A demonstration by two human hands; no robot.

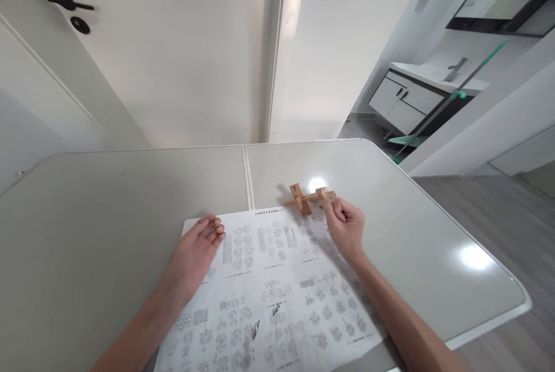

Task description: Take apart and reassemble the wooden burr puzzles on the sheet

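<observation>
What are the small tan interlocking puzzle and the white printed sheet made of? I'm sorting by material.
Small tan interlocking puzzle: looks like unfinished light wood, matte, with square-cut bars. White printed sheet: apparently thin paper, lying flat, with grey printed diagrams. The right hand pinches the puzzle; the left hand rests on the sheet.

A room with a table and a door

The grey table (pixel 130 198) is by a white door (pixel 173 43) with a black handle (pixel 69 1). A sink (pixel 437 74) and mop (pixel 451 97) are far right.

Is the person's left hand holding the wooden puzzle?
No, the left hand lies flat on the instruction sheet; the right hand grips the wooden puzzle.
</observation>
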